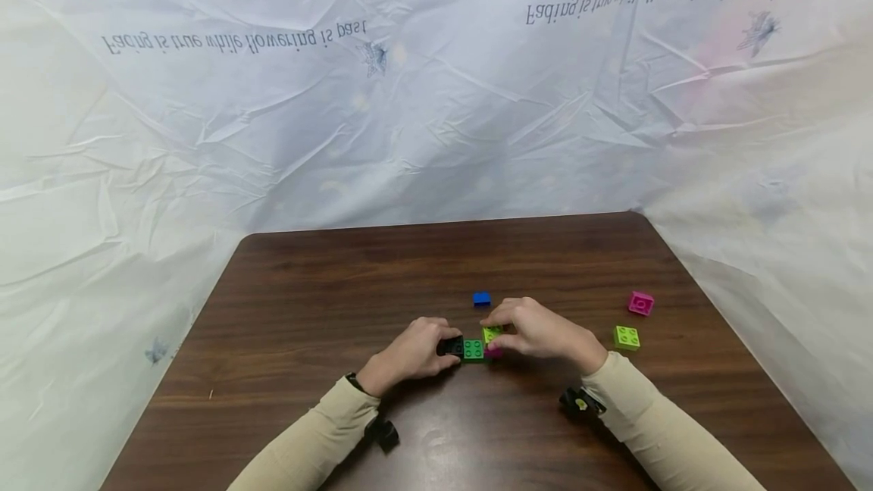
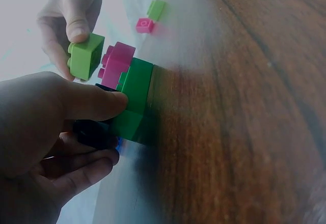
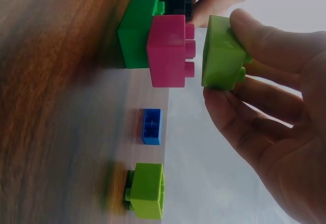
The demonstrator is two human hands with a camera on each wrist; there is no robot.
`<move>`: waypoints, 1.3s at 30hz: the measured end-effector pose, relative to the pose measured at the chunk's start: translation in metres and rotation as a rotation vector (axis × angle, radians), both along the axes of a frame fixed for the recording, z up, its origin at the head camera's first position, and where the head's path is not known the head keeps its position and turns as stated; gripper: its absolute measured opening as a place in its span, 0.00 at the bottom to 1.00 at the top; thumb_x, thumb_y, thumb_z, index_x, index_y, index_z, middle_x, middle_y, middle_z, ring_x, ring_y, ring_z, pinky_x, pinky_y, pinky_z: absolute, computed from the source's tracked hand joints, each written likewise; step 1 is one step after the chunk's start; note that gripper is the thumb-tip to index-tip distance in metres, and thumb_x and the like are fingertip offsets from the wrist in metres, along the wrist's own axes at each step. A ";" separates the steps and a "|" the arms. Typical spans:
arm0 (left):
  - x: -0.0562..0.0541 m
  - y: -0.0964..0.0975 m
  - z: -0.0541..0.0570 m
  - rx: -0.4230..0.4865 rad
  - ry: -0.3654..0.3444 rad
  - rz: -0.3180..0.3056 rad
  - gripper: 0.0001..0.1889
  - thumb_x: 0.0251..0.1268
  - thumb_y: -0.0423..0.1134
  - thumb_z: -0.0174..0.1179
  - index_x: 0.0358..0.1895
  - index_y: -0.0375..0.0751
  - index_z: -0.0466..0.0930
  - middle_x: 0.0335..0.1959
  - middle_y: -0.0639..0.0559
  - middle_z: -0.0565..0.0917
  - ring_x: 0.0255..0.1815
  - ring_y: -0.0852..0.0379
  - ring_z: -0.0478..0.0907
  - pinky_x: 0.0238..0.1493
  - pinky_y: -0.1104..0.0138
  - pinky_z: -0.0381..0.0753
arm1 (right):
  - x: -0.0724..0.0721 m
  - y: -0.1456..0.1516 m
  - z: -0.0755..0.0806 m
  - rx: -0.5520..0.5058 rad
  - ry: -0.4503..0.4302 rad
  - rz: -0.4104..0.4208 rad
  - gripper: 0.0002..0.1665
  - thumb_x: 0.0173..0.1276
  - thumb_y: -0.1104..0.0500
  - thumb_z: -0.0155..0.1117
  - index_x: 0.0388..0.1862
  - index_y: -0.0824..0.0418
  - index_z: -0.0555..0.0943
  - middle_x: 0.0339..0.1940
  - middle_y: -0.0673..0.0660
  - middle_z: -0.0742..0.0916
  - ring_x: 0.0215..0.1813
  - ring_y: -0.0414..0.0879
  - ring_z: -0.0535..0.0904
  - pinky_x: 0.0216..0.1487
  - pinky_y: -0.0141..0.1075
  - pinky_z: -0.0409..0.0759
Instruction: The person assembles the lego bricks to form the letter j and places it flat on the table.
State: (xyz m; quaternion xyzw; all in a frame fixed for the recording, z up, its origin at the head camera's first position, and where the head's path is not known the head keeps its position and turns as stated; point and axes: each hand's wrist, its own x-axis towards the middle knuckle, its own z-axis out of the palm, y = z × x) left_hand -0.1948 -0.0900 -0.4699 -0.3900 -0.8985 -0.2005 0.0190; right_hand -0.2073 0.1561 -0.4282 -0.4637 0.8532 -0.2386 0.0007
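Observation:
My left hand (image 1: 416, 351) grips a joined block of toy building bricks between thumb and fingers. The block has a green brick (image 1: 473, 349) at the bottom, with a black brick (image 3: 179, 4) and a magenta brick (image 3: 168, 51) on top of it. My right hand (image 1: 539, 328) pinches a lime-green brick (image 3: 221, 56) between thumb and fingertips. In the right wrist view this brick hangs over the magenta brick's studs, with a narrow gap between them. The left fingers partly hide the black brick.
Beyond the hands lies a small blue brick (image 1: 481, 299). To the right are another lime-green brick (image 1: 626, 337) and a magenta brick (image 1: 641, 303), its hollow side showing. One lime-green brick (image 3: 147, 191) lies hollow side up. Behind the brown table (image 1: 341, 271) hangs a pale sheet (image 1: 409, 112).

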 end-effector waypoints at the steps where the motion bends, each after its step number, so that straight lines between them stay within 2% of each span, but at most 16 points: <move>1: 0.000 0.000 0.000 0.001 -0.001 0.000 0.21 0.50 0.48 0.62 0.48 0.43 0.79 0.37 0.54 0.80 0.36 0.64 0.77 0.32 0.77 0.74 | 0.000 0.000 0.000 0.001 0.001 0.001 0.17 0.56 0.51 0.63 0.46 0.52 0.80 0.42 0.48 0.84 0.44 0.35 0.76 0.42 0.31 0.76; 10: 0.001 0.000 0.000 0.006 -0.005 -0.003 0.21 0.50 0.48 0.62 0.48 0.43 0.79 0.37 0.55 0.80 0.35 0.64 0.77 0.30 0.78 0.73 | 0.001 -0.002 -0.001 0.023 0.012 0.000 0.18 0.56 0.51 0.64 0.44 0.57 0.81 0.41 0.48 0.84 0.44 0.36 0.76 0.43 0.33 0.76; 39: 0.001 0.002 -0.001 -0.024 -0.005 0.016 0.22 0.50 0.49 0.62 0.48 0.44 0.79 0.39 0.55 0.80 0.37 0.64 0.77 0.34 0.76 0.75 | 0.001 -0.003 -0.005 0.048 -0.021 -0.034 0.20 0.55 0.49 0.64 0.45 0.56 0.81 0.41 0.46 0.84 0.43 0.36 0.76 0.43 0.33 0.76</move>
